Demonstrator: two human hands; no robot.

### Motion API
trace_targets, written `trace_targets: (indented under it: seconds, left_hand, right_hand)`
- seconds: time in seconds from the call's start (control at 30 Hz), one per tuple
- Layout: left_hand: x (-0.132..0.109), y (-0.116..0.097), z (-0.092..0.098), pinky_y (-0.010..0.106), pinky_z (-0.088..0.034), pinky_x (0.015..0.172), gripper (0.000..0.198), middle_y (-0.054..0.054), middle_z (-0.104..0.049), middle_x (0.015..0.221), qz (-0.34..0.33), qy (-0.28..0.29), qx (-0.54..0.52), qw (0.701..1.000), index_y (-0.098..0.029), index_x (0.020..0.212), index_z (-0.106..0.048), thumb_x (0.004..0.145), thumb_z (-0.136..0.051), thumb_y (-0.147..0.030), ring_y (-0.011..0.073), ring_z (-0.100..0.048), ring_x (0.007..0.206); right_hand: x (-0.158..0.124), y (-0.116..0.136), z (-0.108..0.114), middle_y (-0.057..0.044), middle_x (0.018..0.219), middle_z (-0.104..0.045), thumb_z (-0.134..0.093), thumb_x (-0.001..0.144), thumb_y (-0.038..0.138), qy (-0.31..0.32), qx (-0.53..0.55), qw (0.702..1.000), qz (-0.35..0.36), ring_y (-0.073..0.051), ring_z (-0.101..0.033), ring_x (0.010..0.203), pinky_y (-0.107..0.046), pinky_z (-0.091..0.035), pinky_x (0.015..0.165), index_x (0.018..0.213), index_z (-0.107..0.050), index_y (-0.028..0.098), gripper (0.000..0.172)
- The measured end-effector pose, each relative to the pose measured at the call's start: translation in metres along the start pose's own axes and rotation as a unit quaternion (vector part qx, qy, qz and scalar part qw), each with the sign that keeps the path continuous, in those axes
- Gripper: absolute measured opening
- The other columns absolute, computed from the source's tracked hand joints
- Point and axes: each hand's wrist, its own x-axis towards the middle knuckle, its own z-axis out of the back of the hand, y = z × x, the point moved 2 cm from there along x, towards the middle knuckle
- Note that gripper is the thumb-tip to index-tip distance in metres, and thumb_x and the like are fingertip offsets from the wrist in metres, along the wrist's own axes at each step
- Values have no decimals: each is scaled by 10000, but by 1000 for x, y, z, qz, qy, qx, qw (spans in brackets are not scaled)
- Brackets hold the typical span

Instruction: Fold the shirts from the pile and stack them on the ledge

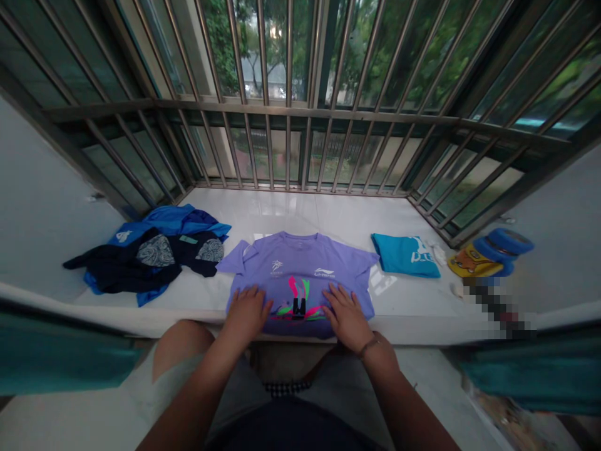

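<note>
A purple T-shirt (300, 254) lies face up on the white window sill, its collar toward the window and its sleeves spread to both sides. White logos mark the chest, with a pink, green and black print below them. My left hand (248, 312) rests flat on the shirt's lower left, fingers stretched out. On the lower right, my right hand (347, 315) also lies flat with its fingers apart. The shirt's lower part hangs over the front edge of the sill between my hands.
Dark and blue clothes (154, 254) lie heaped at the left. A folded turquoise garment (404, 255) sits at the right, near a blue and yellow jar (488, 254). Metal bars (307, 113) line the window behind. Teal curtains (66, 351) hang at both sides.
</note>
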Motion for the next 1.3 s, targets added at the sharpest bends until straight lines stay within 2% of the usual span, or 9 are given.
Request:
trace_targets:
  seconds: [0.1, 0.2, 0.37, 0.47, 0.67, 0.83, 1.03, 1.17, 1.3]
  left_hand:
    - [42, -21, 12, 565, -477, 1224, 403, 195, -747, 1408, -67, -27, -55, 996, -158, 1343, -737, 1123, -443, -325, 339, -709, 1311]
    - [97, -55, 10, 460, -431, 1282, 411, 181, -682, 1538, -140, -22, -86, 986, -147, 1417, -699, 1110, -464, -284, 292, -620, 1457]
    - [185, -114, -3, 503, -372, 1328, 503, 170, -496, 1729, -166, -8, -97, 981, -149, 1563, -595, 1121, -453, -343, 304, -479, 1595]
    - [212, -130, -10, 553, -329, 1346, 543, 152, -442, 1767, -158, -1, -100, 982, -167, 1612, -553, 1124, -423, -366, 313, -421, 1633]
    - [213, -122, -28, 600, -176, 1390, 644, 102, -376, 1808, -125, -10, -107, 986, -218, 1700, -454, 1114, -397, -479, 304, -322, 1681]
    - [215, -121, -33, 583, -173, 1391, 669, 76, -380, 1809, -117, -14, -112, 987, -244, 1713, -444, 1099, -404, -507, 306, -328, 1674]
    - [217, -121, -32, 580, -177, 1392, 672, 78, -383, 1806, -114, -15, -109, 987, -236, 1711, -446, 1099, -406, -510, 293, -318, 1681]
    - [217, -121, -31, 566, -172, 1396, 667, 78, -379, 1808, -109, -9, -103, 989, -239, 1710, -446, 1102, -402, -511, 276, -309, 1687]
    - [218, -121, -30, 566, -171, 1396, 664, 80, -380, 1806, -107, -9, -107, 988, -238, 1703, -457, 1100, -405, -511, 274, -316, 1685]
  right_hand:
    - [18, -30, 29, -113, 1414, -756, -366, 1167, 397, -41, -1, 999, -29, -276, -632, 1395, -439, -432, 1240, 1320, -778, 226, 472]
    - [50, -74, 60, -146, 1279, -790, -399, 1141, 312, -49, -43, 992, -112, -266, -708, 1209, -384, -485, 1152, 1245, -783, 168, 423]
    - [98, -134, 86, -237, 1524, -653, -535, 1040, 232, -40, -76, 978, -190, -340, -568, 1449, -472, -407, 1229, 1412, -702, 97, 430]
    - [115, -154, 86, -252, 1613, -572, -643, 979, 269, -23, -72, 974, -216, -395, -461, 1539, -536, -361, 1255, 1378, -718, 108, 436]
    - [125, -179, 88, -167, 1273, -766, -712, 929, 337, -9, 13, 977, -211, -303, -666, 1236, -366, -473, 1092, 1027, -767, 181, 192]
    - [120, -191, 90, -49, 944, -753, -590, 985, 485, -80, 130, 957, -246, -215, -694, 874, -289, -535, 811, 1113, -690, 186, 340]
    - [119, -187, 80, -48, 934, -751, -569, 987, 554, -128, 268, 915, -275, -186, -676, 749, -265, -551, 647, 1321, -640, 149, 529]
    - [127, -188, 81, -39, 806, -744, -689, 941, 639, -62, 307, 907, -282, -165, -661, 682, -243, -536, 601, 1134, -747, 165, 516]
    - [133, -191, 89, 22, 556, -626, -987, 636, 537, 60, 287, 915, -279, -144, -566, 529, -248, -486, 517, 736, -729, 192, 442]
